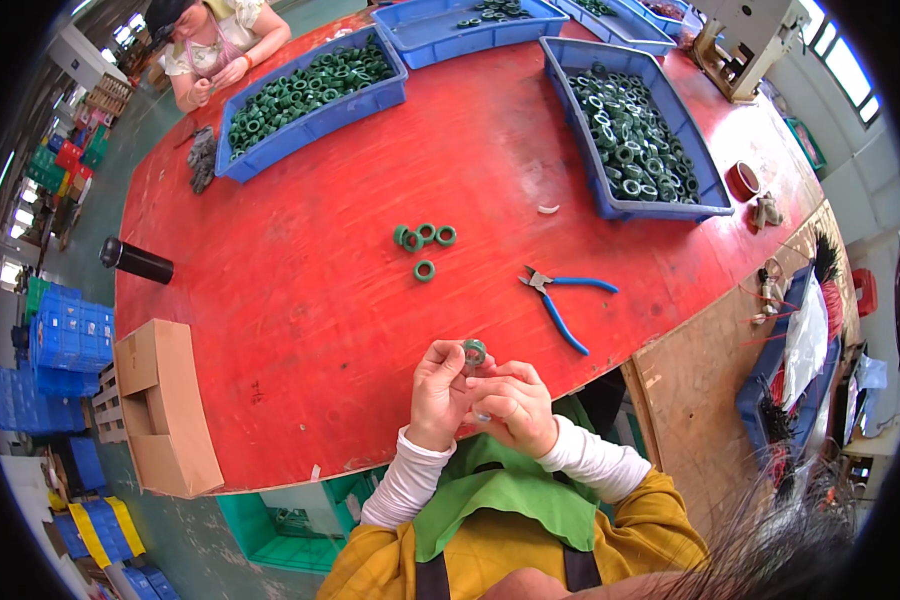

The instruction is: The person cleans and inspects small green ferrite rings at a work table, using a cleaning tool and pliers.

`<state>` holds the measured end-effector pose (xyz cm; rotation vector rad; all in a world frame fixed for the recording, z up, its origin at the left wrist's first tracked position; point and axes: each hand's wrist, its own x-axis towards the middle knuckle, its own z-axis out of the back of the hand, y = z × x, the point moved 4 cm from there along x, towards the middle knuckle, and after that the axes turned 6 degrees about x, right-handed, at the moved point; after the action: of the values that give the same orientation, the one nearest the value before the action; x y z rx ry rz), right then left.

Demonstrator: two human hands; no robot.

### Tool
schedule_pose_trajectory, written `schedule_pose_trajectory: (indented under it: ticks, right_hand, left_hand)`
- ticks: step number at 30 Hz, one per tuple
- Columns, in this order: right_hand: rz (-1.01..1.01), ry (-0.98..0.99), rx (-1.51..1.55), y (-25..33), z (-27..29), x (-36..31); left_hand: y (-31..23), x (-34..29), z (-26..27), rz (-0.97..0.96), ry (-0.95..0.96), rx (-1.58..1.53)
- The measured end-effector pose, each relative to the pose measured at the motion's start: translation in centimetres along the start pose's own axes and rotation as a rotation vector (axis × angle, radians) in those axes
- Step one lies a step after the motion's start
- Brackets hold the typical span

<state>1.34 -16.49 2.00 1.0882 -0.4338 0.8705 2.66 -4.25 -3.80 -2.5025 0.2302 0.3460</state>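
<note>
Close to the table's near edge, my left hand (439, 392) pinches a small green ring (474, 352) between thumb and fingertips. My right hand (516, 404) is closed just beside it, its fingers bent together below the ring. Something thin and shiny seems to show at those fingers, too small to name. Farther out on the red table (330, 300) lie several loose green rings (427, 233), and one green ring (424, 271) rests a little nearer. Blue-handled cutting pliers (560, 296) lie with jaws apart, ahead and to the right of my hands.
Blue trays of green rings stand at far left (232, 172) and far right (660, 210). A black bottle (137, 260) lies at the left edge, near a cardboard box (170, 410). Another person (215, 50) works across the table. Wires (778, 400) hang at right.
</note>
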Motion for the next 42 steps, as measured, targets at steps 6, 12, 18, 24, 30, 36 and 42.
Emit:
schedule_pose_trajectory:
  ticks: [6, 12, 18, 24, 30, 36, 42]
  right_hand:
    - [-0.108, -0.139, 0.065, 1.1, 1.3, 0.5]
    - [-0.366, -0.259, 0.347, -1.7, 2.9, 2.1]
    - [-0.79, -0.25, 0.775, -5.1, 2.4, 2.6]
    - [-1.173, -0.157, 1.149, -6.2, 1.0, 1.4]
    - [-1.26, -0.234, 1.282, -7.5, -0.2, -0.2]
    - [-1.196, -0.424, 1.275, -7.9, -0.3, 0.5]
    - [-0.983, -0.509, 1.084, -7.0, -0.8, 1.0]
  left_hand:
    - [0.4, -0.2, 0.0, -0.099, -0.003, 0.106]
    - [-0.2, -1.0, -0.2, -0.203, 0.039, 0.261]
    - [-0.7, -1.7, 0.7, -0.176, 0.144, 0.459]
    - [-1.1, -1.4, 0.4, -0.142, 0.248, 0.477]
    - [-1.4, -0.4, 0.4, -0.059, 0.228, 0.4]
    - [-2.6, -0.9, 0.5, -0.434, 0.088, 0.666]
    - [-2.4, -2.0, -1.6, -0.475, -0.017, 0.911]
